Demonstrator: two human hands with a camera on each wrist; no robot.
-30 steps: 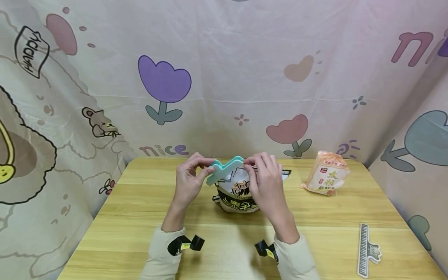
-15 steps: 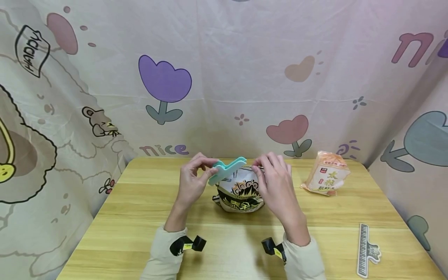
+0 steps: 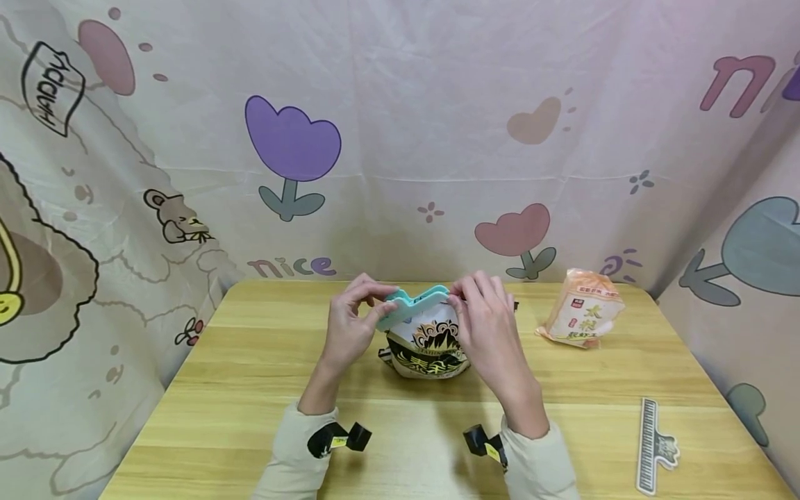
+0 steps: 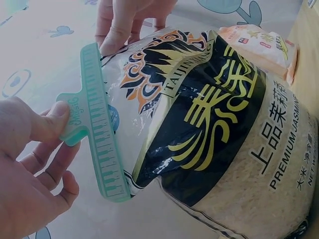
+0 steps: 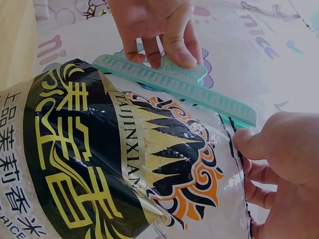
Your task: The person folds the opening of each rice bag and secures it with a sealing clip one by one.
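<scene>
My left hand (image 3: 353, 319) pinches the handle of a mint-green clip (image 4: 97, 124) between thumb and fingers. The clip's long bar lies across the top edge of a black, white and gold rice bag (image 3: 431, 351). My right hand (image 3: 490, 326) pinches the bag's top edge, close to the far end of the clip. In the right wrist view the thumb of that hand (image 5: 284, 169) rests beside the clip's tip (image 5: 244, 117). The bag stands on the table, its lower part full of rice.
An orange and white package (image 3: 584, 309) stands at the back right of the wooden table (image 3: 219, 389). A grey clip with a striped bar (image 3: 650, 444) lies at the front right. A patterned cloth hangs behind and at both sides.
The left hand and the green clip have moved slightly right, bringing the clip lower over the bag's top. The right hand first moved right, then slightly back left.
</scene>
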